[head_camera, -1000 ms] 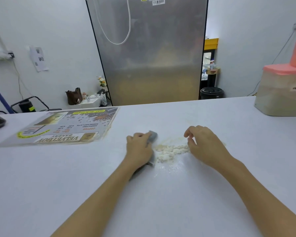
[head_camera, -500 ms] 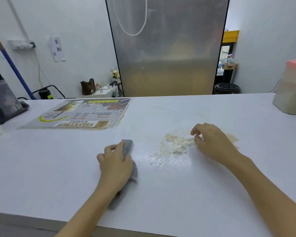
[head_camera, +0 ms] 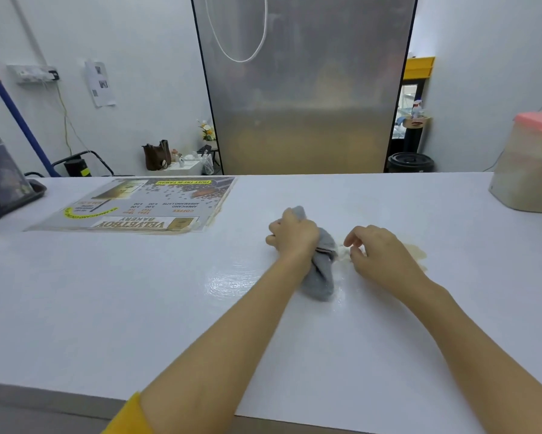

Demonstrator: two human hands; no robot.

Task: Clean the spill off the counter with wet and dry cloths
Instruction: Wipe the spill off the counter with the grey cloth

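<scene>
My left hand (head_camera: 293,234) grips a grey cloth (head_camera: 321,270) and holds it down on the white counter (head_camera: 138,308), right against the spill. The spill (head_camera: 343,252) is a small heap of white crumbly powder, mostly hidden between my two hands. A beige smear (head_camera: 415,250) shows on the counter beyond my right hand. My right hand (head_camera: 376,249) rests on the counter beside the powder with fingers curled, holding nothing that I can see. A wet shiny patch (head_camera: 232,278) lies left of the cloth.
A laminated bakery menu (head_camera: 144,205) lies flat at the back left. A dark tray with a holder (head_camera: 6,186) stands at the far left edge. A container with a pink lid (head_camera: 529,164) sits at the back right. The counter's front edge (head_camera: 59,399) runs below my arms.
My left hand has swept the grey cloth from the left back to the right, up against the powder. A wet streak remains where it passed. My right hand has stayed by the spill.
</scene>
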